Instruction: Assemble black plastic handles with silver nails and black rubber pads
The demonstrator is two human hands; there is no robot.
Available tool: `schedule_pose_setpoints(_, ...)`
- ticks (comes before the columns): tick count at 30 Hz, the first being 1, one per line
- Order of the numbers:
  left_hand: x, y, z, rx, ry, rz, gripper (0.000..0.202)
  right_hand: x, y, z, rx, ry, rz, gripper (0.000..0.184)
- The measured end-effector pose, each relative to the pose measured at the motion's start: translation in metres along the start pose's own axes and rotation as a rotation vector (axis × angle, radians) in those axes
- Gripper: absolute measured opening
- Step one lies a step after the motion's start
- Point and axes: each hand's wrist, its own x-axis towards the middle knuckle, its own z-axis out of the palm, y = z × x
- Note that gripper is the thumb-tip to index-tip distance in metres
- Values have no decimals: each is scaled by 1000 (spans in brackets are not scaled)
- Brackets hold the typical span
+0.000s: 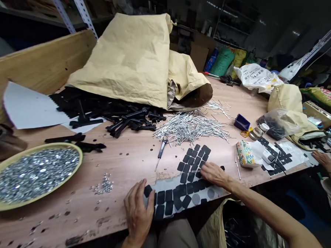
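My left hand [138, 211] lies flat near the table's front edge, fingers stretched onto the left end of a grey backing sheet [202, 196] covered with black square pads [193, 160]. My right hand [213, 174] rests on the pads at the sheet's middle, fingertips pressed down among them; whether it pinches one is unclear. A small tool with a black handle [161, 150] lies just beyond the sheet.
A pile of silver pins [190, 127], black plastic strips [120, 117], a tan paper sack [134, 59], a yellow-rimmed dish of silver bits [32, 173]. A floral box [245, 154] and another sheet of pads [278, 156] sit right, by another person's hand [324, 160].
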Motion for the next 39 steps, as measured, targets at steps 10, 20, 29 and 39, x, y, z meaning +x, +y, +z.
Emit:
schedule_pose_setpoints(10,1,2,0,-19,7,-15,55,10,6,-6,12,-86,-137,25)
schedule_pose_setpoints(20,-6,-1,1,-69,-75,-118,47,1,-11,-3,-36,-60,-135,21)
schedule_pose_setpoints(29,20,10,5,6,-176,-108,28,-11,-15,-36,122,-78,121,18)
schedule_pose_setpoints(39,83,20,46,168,-452,-500,14,-144,-9,-74,187,-169,79,23)
